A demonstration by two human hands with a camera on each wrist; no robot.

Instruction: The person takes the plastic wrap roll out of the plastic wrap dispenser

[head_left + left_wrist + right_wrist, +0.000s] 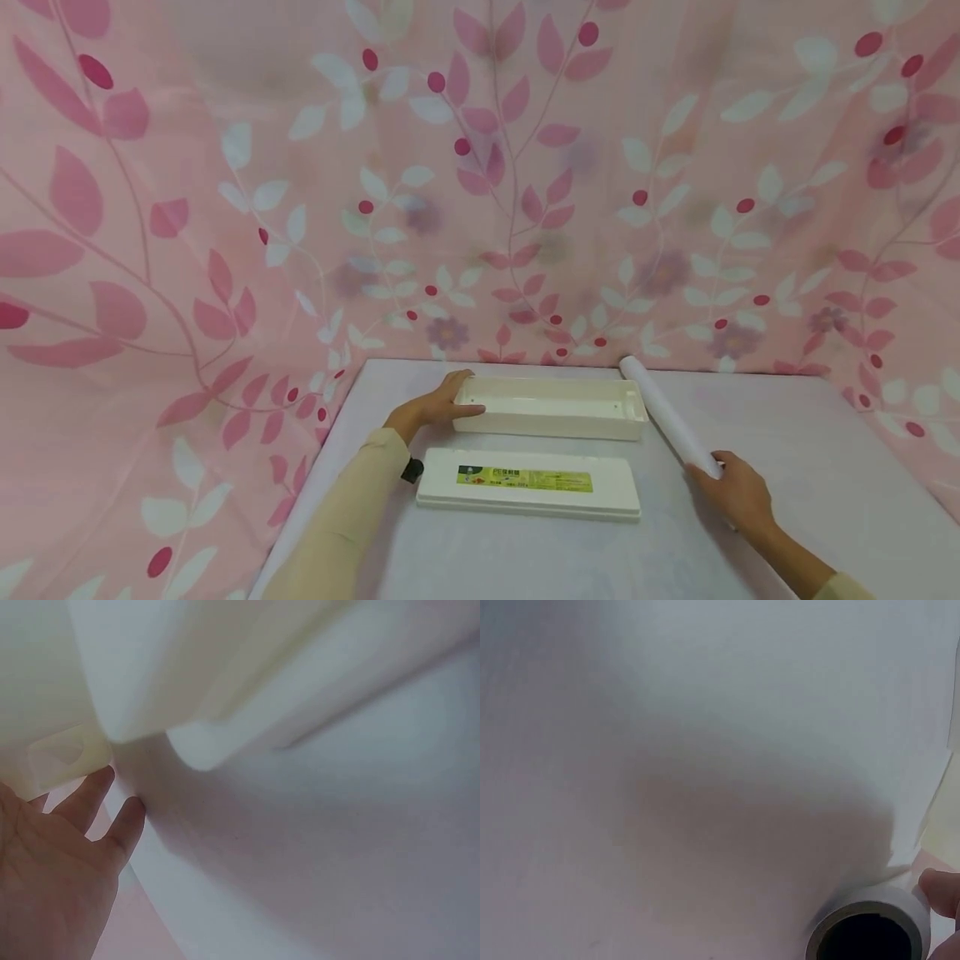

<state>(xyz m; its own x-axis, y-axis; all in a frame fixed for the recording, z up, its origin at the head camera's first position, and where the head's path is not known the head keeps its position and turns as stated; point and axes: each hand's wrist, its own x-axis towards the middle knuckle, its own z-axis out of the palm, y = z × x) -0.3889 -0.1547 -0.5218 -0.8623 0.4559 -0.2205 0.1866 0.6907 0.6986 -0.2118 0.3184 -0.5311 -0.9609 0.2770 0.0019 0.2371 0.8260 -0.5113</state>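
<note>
A long cream-white plastic box (551,425), its hollow inside facing up, lies near the back of the table. My left hand (438,402) holds its left end, thumb at the near side and fingers at the far corner. In the left wrist view, fingertips of the left hand (75,847) touch the box's end (71,761). A white roll of cling film (671,412) slants beside the box's right end. My right hand (738,492) grips its near end; the right wrist view shows the roll's hollow core (870,930). Nearer me lies the matching white lid (528,504) with a green-yellow label.
A white cloth covers the table (810,467). A pink curtain (480,250) with leaf prints hangs behind and around it. The lid lies between the box and the table's near part. A small black device (412,471) sits at the left wrist.
</note>
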